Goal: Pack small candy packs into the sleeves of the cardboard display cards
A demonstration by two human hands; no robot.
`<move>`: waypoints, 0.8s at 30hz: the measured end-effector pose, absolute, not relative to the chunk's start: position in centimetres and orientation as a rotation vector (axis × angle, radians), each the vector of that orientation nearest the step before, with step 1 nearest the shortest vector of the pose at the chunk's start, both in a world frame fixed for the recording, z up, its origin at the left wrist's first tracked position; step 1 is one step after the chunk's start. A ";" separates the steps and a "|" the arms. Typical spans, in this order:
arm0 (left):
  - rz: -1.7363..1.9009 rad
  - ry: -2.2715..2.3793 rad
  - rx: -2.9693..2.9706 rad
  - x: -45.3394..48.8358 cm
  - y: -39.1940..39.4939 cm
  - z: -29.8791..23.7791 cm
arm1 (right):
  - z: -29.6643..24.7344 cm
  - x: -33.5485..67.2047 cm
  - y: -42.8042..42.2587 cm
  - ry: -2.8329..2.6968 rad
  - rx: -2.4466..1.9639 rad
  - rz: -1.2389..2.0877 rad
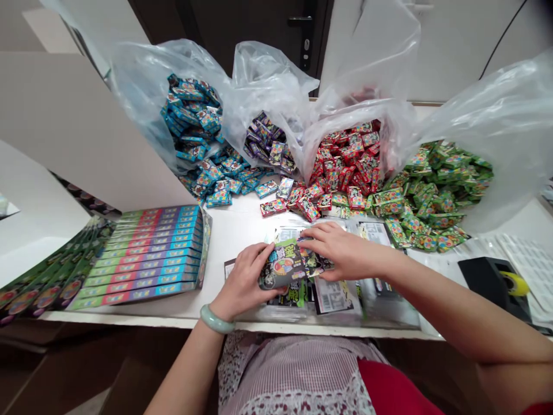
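A dark printed cardboard box (283,266) with green lettering and a coloured round picture lies between my hands, over the front middle of the table. My left hand (247,278), a pale green bangle at its wrist, grips the left end with the thumb below. At the right end my right hand (332,249) has its fingers curled over the top edge, closed on the same box. Beneath are flat clear plastic packets with black-and-white printed cards (336,297), partly covered by my hands. Small red boxes (307,207) lie just beyond my fingers.
Clear plastic bags spill small blue boxes (218,193), purple boxes (276,153), red boxes and green boxes (425,216) along the back. A filled display carton (203,248) stands left, beside a white panel (86,132). A black tape dispenser (488,285) sits right.
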State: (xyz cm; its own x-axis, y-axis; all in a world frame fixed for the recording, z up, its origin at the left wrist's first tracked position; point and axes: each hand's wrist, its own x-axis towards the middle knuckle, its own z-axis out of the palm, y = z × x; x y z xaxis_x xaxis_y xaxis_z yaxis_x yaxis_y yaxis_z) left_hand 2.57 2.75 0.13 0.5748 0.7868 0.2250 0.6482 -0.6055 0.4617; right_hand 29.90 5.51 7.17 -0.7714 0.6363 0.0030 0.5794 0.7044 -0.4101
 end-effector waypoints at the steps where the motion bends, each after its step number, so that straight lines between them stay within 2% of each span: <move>1: 0.592 1.169 2.465 2.6 2.7 0.1 | 7.0 29.8 5.6 -2.737 -0.998 0.648; 4: 0.608 1.208 2.426 2.7 2.5 0.2 | 6.2 29.5 5.7 -2.616 -1.012 0.791; 9: 0.710 1.376 2.355 2.6 2.3 0.4 | 5.4 28.1 4.7 -2.453 -1.107 0.668; 13: 0.758 1.372 2.330 2.1 2.4 0.5 | 5.4 26.6 5.9 -2.494 -0.987 0.752; 17: 0.761 1.471 2.271 0.7 2.2 0.7 | 4.3 24.8 13.7 -2.358 -1.188 0.753; 19: 0.737 1.481 2.279 0.0 2.1 0.7 | 3.2 23.2 19.0 -2.447 -1.430 0.514; 24: 0.712 1.522 2.291 -1.2 1.7 0.6 | 0.5 18.6 28.6 -2.653 -1.450 0.422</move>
State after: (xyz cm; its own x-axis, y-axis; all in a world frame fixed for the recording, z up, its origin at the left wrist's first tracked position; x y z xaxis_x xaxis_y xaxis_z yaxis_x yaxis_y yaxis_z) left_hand -1.21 1.75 0.59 0.3162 0.9187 0.2366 0.7703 -0.3942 0.5013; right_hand 18.56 28.59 0.45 -0.5458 0.8362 -0.0537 0.8115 0.5116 -0.2824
